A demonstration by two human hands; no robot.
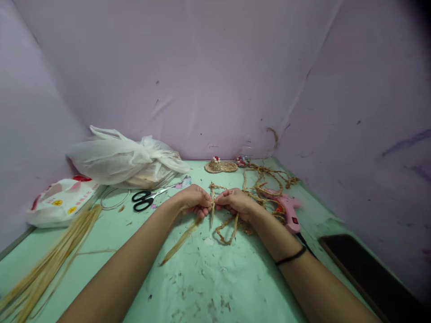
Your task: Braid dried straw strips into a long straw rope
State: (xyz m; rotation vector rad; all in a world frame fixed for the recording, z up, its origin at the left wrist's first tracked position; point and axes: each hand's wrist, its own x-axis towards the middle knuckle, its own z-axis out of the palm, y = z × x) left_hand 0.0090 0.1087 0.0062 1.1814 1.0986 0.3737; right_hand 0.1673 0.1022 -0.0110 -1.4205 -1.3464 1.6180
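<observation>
My left hand [197,201] and my right hand [235,202] meet near the middle of the table, fingertips pinched close together. Between them runs a braided straw cord [213,192], gripped from both sides. A loose flat straw strand [180,244] trails from under my left hand toward the lower left, and a shorter end points down between the hands. Below my right hand lies a loop of the braid [226,241], which seems to join the heap of braided cord [266,186] behind it. The exact hold of the fingertips is too small to make out.
Black-handled scissors [144,199] and a wire ring [114,198] lie left, beside a bundle of straw strands [60,255]. White plastic bags [128,157] stand behind. A pink glue gun [290,213] and a dark phone [367,273] lie right; a woven straw piece [220,167] sits at the back.
</observation>
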